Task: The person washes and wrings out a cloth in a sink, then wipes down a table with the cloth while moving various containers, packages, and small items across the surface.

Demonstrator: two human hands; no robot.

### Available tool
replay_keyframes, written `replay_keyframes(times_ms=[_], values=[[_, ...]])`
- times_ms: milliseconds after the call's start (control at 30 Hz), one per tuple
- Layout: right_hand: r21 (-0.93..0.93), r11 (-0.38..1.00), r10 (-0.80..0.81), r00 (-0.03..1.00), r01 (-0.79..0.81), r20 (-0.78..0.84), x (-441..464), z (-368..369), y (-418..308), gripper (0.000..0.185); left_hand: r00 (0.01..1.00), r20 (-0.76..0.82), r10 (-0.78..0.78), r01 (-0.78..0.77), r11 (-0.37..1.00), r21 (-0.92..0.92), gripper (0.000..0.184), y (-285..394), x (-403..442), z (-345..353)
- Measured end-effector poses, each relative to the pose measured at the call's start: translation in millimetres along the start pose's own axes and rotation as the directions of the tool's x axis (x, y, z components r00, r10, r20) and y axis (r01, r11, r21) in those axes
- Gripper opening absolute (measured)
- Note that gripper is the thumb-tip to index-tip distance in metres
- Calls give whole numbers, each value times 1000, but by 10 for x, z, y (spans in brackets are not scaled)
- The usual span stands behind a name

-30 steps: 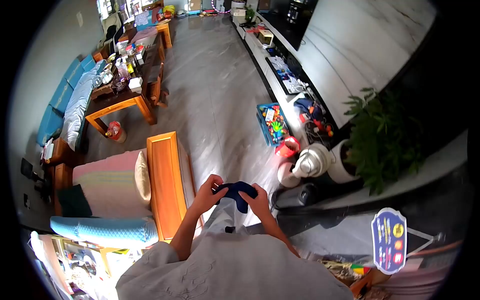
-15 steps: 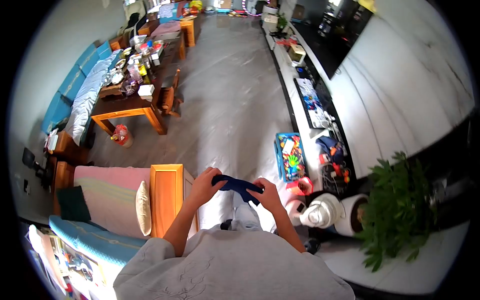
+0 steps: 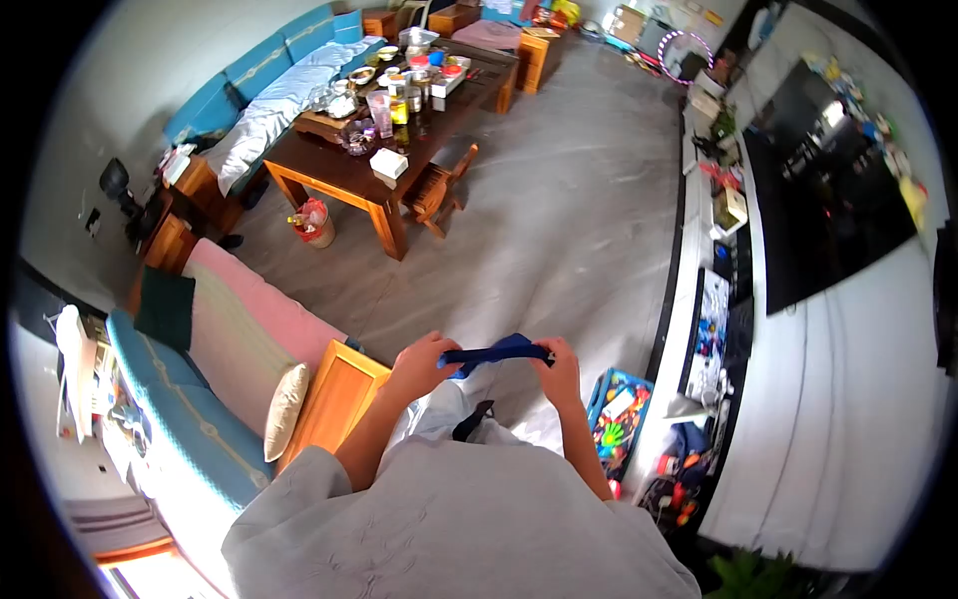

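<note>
A dark blue piece of cloth [image 3: 494, 353] is stretched between my two hands in front of my body. My left hand [image 3: 421, 365] is closed on its left end, and my right hand [image 3: 557, 371] grips the right end. The upper edge runs nearly straight from hand to hand, while a looser fold hangs behind and below it on the left. Beneath the cloth, my light trousers show, with a dark strip at the waist.
A sofa [image 3: 261, 299] with a wooden end [image 3: 334, 399] stands at the left. Beyond are a cluttered table [image 3: 344, 178], a small chair [image 3: 436, 190] and a bin [image 3: 315, 226]. At the right, a toy-filled blue box [image 3: 619, 419] sits by a long low cabinet [image 3: 689, 290].
The view has swung round, so sofa and table sit further right in it. The cloth, bunched earlier, is now pulled out into a straighter band, with my hands further apart.
</note>
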State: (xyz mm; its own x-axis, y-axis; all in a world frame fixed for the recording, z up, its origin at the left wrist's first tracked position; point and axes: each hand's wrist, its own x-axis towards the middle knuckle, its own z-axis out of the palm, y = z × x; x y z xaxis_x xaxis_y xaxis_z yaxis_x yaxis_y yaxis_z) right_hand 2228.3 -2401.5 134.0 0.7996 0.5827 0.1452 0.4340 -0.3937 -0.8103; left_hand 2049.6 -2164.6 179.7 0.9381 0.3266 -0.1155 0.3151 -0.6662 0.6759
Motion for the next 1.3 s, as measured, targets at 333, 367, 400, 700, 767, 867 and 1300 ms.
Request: replay_keyframes(times_ms=[333,367,400,700,767,867,1300], values=[[135,991,-15,964,-22,264,2088,621,45,23,987,-139,-78,51,981,-188,40,-829,1382,-378],[129,990,17,956,-57,293,2291,681,2,23,984,-151,-92,62,979,-194,40,-910,1508,-477],[136,990,-2,950,-43,311,2490,763,-4,23,983,-140,-117,88,976,-199,38,-967,1645,-575],[213,973,-183,859,88,478,3873,1670,-441,24,796,-488,-359,320,933,-163,23,-1653,2238,-1290],[236,965,-220,841,113,494,4102,1995,-601,23,716,-562,-413,385,906,-176,22,-1865,2227,-1391],[218,959,-274,777,179,567,4546,2498,-884,23,615,-636,-466,461,867,-190,21,-2222,2252,-1585],[363,818,-548,412,447,728,6029,4595,-1889,26,355,-655,-667,646,682,-344,17,-3391,2561,-2830]])
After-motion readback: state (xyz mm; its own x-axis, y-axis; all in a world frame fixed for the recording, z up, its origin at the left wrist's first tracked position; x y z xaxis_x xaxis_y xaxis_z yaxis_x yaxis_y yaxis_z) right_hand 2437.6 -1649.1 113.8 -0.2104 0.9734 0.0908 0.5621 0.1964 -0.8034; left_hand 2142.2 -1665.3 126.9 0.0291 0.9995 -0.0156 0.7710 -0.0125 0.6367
